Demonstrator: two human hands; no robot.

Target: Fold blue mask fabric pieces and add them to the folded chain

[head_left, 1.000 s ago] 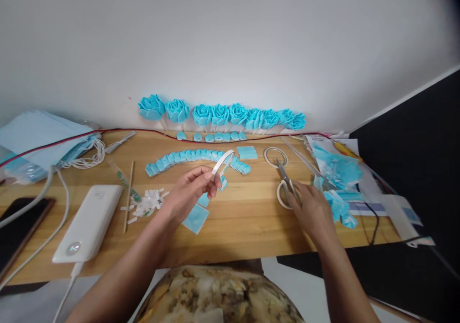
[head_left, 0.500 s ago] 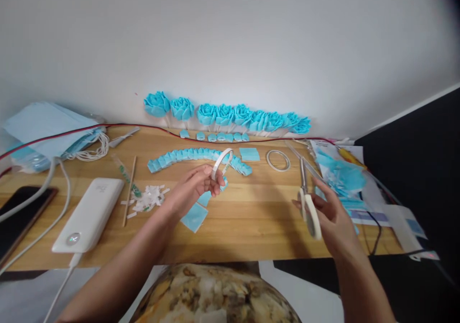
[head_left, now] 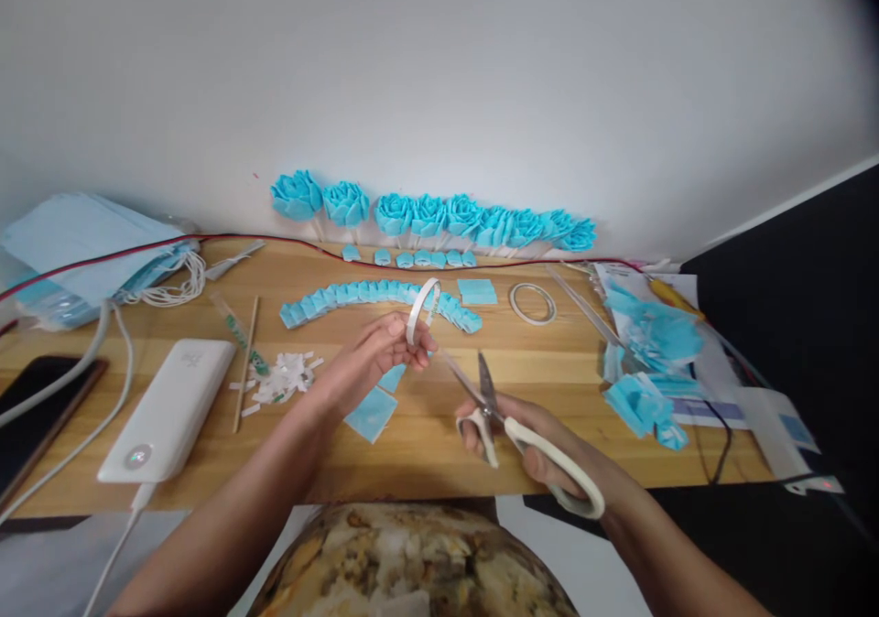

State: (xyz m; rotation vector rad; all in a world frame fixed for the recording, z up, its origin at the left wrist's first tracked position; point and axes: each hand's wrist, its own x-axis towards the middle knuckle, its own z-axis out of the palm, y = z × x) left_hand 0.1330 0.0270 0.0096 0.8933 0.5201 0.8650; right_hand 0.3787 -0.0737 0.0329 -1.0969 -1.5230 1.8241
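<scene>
Between the fingers of my left hand (head_left: 391, 347) is a thin roll of white tape (head_left: 414, 317), held upright over the table. My right hand (head_left: 542, 434) grips white-handled scissors (head_left: 489, 406), thumb and fingers through the loops. Their blades are spread and point up and left toward my left fingers. Below my left hand lies a light blue square (head_left: 372, 414), with part of another blue piece (head_left: 393, 378) just above it. A curved row of folded blue pieces (head_left: 357, 295) runs behind my left hand, partly hidden by the tape.
Blue fabric-like roses (head_left: 427, 216) stand along the wall. A second tape ring (head_left: 532, 304) lies right of centre. White scraps (head_left: 283, 377), a wooden stick (head_left: 245, 365) and a power bank (head_left: 168, 411) are at left. Blue scraps (head_left: 652, 333) lie at right; a red-black cable (head_left: 288, 242) crosses the back.
My right hand has moved left from the table's right side to near my left hand. The scissors have turned and their blades have spread. My left hand has barely moved.
</scene>
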